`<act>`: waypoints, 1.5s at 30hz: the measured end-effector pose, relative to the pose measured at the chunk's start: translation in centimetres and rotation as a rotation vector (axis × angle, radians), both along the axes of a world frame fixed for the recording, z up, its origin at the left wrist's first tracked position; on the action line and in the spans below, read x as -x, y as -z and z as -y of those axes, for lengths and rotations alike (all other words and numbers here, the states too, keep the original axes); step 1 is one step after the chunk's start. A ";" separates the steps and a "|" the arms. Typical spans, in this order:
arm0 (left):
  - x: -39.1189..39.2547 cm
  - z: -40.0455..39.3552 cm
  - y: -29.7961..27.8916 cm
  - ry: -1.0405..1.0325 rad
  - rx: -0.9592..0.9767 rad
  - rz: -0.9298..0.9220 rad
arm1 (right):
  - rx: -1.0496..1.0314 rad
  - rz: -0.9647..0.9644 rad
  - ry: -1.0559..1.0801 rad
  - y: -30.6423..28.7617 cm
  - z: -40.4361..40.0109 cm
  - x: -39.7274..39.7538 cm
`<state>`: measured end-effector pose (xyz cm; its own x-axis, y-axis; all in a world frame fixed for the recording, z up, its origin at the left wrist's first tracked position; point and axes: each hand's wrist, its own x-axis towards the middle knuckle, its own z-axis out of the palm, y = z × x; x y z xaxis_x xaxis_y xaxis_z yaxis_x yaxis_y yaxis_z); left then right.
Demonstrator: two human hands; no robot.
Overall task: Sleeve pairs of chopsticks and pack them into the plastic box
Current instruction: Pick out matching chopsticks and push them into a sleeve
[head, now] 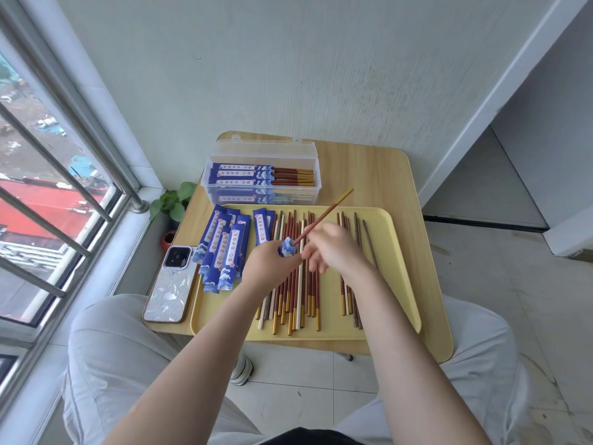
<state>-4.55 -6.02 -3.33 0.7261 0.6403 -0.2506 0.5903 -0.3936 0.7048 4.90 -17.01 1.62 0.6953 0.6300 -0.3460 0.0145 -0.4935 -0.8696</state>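
Small square wooden table (382,175), wall right behind it, window rail close on the left. The clear plastic box (261,179) sits open at the far edge, several sleeved pairs lying flat inside. The yellow plastic tray (398,252) fills the near side: empty blue paper sleeves (224,248) stacked left, loose red-and-gold chopsticks (298,293) across the middle. Left hand (268,268) grips a blue sleeve (287,247); right hand (333,248) pinches a red chopstick (324,216) entering its mouth, tip angled up-right.

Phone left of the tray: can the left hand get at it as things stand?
Probably not right away: the left hand grips a blue sleeve with chopsticks going in. The phone itself lies uncovered.
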 end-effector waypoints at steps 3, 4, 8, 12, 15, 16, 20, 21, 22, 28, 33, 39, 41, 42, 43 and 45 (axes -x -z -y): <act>0.1 -0.1 0.1 -0.064 0.044 0.028 | 0.262 0.134 -0.064 1.4 0.0 0.5; 0.1 -0.2 0.3 -0.080 0.090 0.035 | 0.347 0.228 -0.049 1.8 0.2 0.5; 0.4 -0.1 0.0 -0.123 0.348 0.098 | 0.640 0.380 -0.102 3.7 0.4 0.6; 0.2 0.0 -0.2 -0.171 0.451 0.145 | 0.731 0.392 -0.111 4.7 0.1 1.4; 0.2 -0.1 -0.1 -0.194 0.506 0.148 | 0.761 0.442 -0.063 5.2 -0.2 1.7; 0.2 -0.2 -0.1 -0.203 0.526 0.152 | 0.763 0.451 -0.054 5.2 -0.3 1.7; 0.3 -0.2 -0.1 -0.237 0.561 0.162 | 0.644 0.337 0.054 4.7 0.0 1.5; 0.4 -0.2 0.0 -0.244 0.563 0.168 | 0.592 0.286 0.090 4.4 0.1 1.3; 0.4 -0.3 0.2 -0.254 0.567 0.173 | 0.540 0.251 0.107 4.0 0.3 1.1; 0.3 -0.7 0.2 -0.252 0.559 0.152 | 0.057 0.158 0.157 0.4 0.8 0.0; 0.6 -0.6 0.4 -0.148 0.383 0.096 | -0.239 0.013 0.202 -1.6 0.6 0.1; 1.0 -0.4 0.8 -0.047 0.127 0.021 | -0.458 0.089 0.303 -2.0 0.7 0.0; 1.0 -0.2 0.8 -0.013 0.102 0.003 | -0.465 0.114 0.392 -1.8 0.6 -0.3; 0.9 -0.1 0.7 0.005 0.089 0.002 | -0.455 0.126 0.420 -1.7 0.6 -0.3; 0.8 0.0 0.7 0.020 0.080 0.008 | -0.445 0.134 0.439 -1.6 0.6 -0.4; 0.8 0.2 0.5 0.036 0.083 0.034 | -0.422 0.146 0.460 -1.3 0.6 -0.5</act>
<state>-5.32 -6.17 -3.85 0.7572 0.5917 -0.2765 0.5521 -0.3536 0.7551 5.38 -17.59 2.89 0.9483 0.3170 -0.0145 0.0160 -0.0932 -0.9955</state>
